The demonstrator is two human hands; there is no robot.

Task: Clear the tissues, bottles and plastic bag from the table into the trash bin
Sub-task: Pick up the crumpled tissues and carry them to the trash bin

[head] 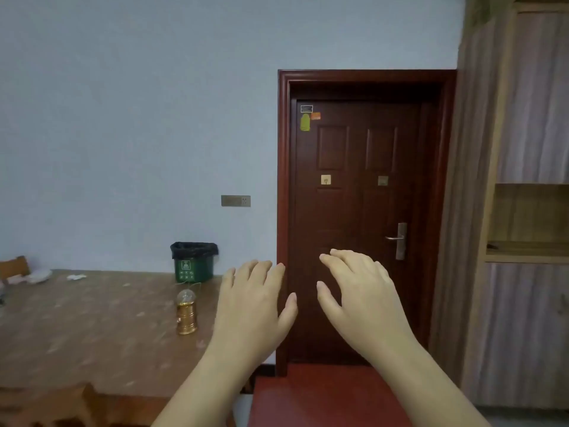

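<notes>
brown wood with pale flecks is what i see on the desk [92, 318], and i will use the desk as my landmark. green trash bin [193, 262] with a black bag in it stands at the far right end of the desk, close to the wall; i cannot tell if it sits on the desk or just behind it. one small white tissue [76, 276] lies on the far side of the desk, well left of the bin. more white stuff [38, 276] lies at the far left corner of the desk, too blurry for me to name. a little gold lantern [186, 312] with a clear round top stands upright on the right part of the desk, nearer to me than the bin.

my left hand [252, 306] is up in the air over the right edge of the desk, palm down. its fingers [261, 272] are spread out flat and hold nothing. my right hand [360, 291] is in the air past the right of the desk, in front of the dark red door [354, 211]. its fingers [341, 257] are open too, bent a little, and hold nothing. the two hands are near each other but apart. right of the desk, low down, is a red floor [323, 396] by the door.
</notes>
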